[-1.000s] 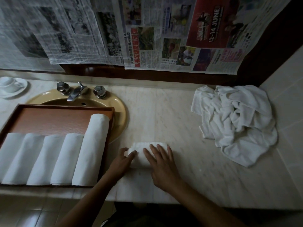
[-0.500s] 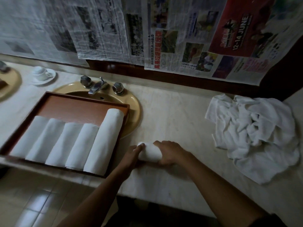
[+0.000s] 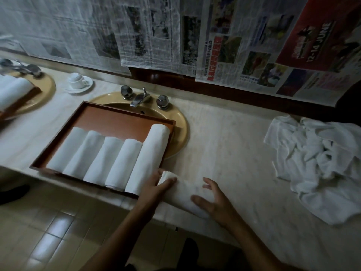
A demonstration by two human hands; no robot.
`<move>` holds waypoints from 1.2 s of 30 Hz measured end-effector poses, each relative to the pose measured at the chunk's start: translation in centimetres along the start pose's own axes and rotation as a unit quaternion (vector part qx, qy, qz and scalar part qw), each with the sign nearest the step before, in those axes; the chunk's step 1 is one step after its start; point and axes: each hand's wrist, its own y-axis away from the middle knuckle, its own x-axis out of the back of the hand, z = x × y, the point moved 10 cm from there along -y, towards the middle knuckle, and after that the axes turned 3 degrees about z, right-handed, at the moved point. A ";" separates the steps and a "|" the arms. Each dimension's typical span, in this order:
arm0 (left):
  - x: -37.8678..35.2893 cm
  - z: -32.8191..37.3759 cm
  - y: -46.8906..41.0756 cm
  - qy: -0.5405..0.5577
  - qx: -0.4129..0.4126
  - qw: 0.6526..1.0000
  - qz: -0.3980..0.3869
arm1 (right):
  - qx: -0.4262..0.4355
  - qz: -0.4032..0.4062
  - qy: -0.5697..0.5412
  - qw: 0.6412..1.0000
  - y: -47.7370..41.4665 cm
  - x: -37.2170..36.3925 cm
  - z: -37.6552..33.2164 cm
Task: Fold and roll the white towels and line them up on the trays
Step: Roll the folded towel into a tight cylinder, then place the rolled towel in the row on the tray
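Note:
A rolled white towel [image 3: 182, 192] lies on the marble counter just right of the brown tray [image 3: 117, 122]. My left hand [image 3: 154, 187] grips its far left end with thumb and fingers. My right hand [image 3: 214, 202] rests on the roll's near right end, fingers spread and slightly bent. Several rolled white towels [image 3: 109, 157] lie side by side in the tray, the rightmost one longer. A heap of loose white towels [image 3: 316, 159] sits at the right.
The tray lies over a yellow sink [image 3: 175, 124] with a chrome tap [image 3: 139, 97]. A white cup on a saucer [image 3: 79, 83] stands behind it. A second tray with towels [image 3: 13, 92] covers another sink at far left. Newspapers cover the wall.
The view has swung left. The rolled towel has shifted left towards the tray's right edge and now lies at a slant; my right hand has loosened from gripping it to resting on it.

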 end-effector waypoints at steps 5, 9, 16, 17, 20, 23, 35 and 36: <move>6.5 3.0 1.4 0.020 -0.058 0.998 0.014 | -0.121 -0.043 -0.278 0.952 1.3 -6.3 -1.6; 12.9 4.1 3.1 0.042 -0.087 0.995 0.030 | -0.064 -0.034 -0.317 0.946 2.0 -11.8 -6.3; 24.2 3.6 6.0 0.099 -0.071 0.986 0.110 | 0.153 0.056 -0.157 0.974 3.9 -19.3 -14.9; 25.7 3.6 6.2 0.110 -0.070 0.984 0.123 | 0.175 0.060 -0.143 0.972 4.2 -20.4 -16.0; 29.8 3.4 6.6 0.154 -0.058 0.973 0.160 | 0.237 0.064 -0.091 0.965 5.1 -23.7 -19.2; 32.6 2.9 6.3 0.188 -0.036 0.964 0.184 | 0.253 0.074 -0.056 0.963 4.8 -26.2 -21.5; 42.7 5.5 0.9 0.130 -0.069 0.949 0.279 | 0.239 -0.012 -0.024 0.971 -10.0 -35.4 -30.4; 43.5 5.9 0.2 0.107 -0.074 0.954 0.269 | 0.236 -0.026 -0.013 0.971 -11.7 -36.5 -31.7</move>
